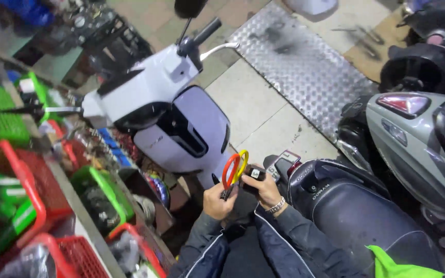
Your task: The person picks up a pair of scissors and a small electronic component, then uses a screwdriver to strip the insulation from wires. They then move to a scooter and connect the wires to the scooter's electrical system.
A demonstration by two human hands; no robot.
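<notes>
The left hand is closed around the dark handles of a tool with red and yellow looped grips, which stands upright above the fist, the red loop in front and the yellow one just behind it. The right hand is clamped on a small black box-shaped part with a pale label on its face, held touching the yellow loop. The two hands sit close together, almost knuckle to knuckle, and a metal bracelet rings the right wrist above a dark jacket sleeve with a pale piping line.

Everything else is placed from the white scooter, which stands just beyond the hands with its front panel facing them and its handlebar and silver brake lever up above. To the right of the white scooter, directly beside the hands, lies the black seat of a dark scooter, with a small instrument display at its near end. Farther right is a grey scooter with a red tail light. Behind the white scooter on the right, a ribbed metal ramp plate lies on the tiled floor. To the left of the white scooter runs a shelf of red baskets and green baskets holding small parts too jumbled to identify.
</notes>
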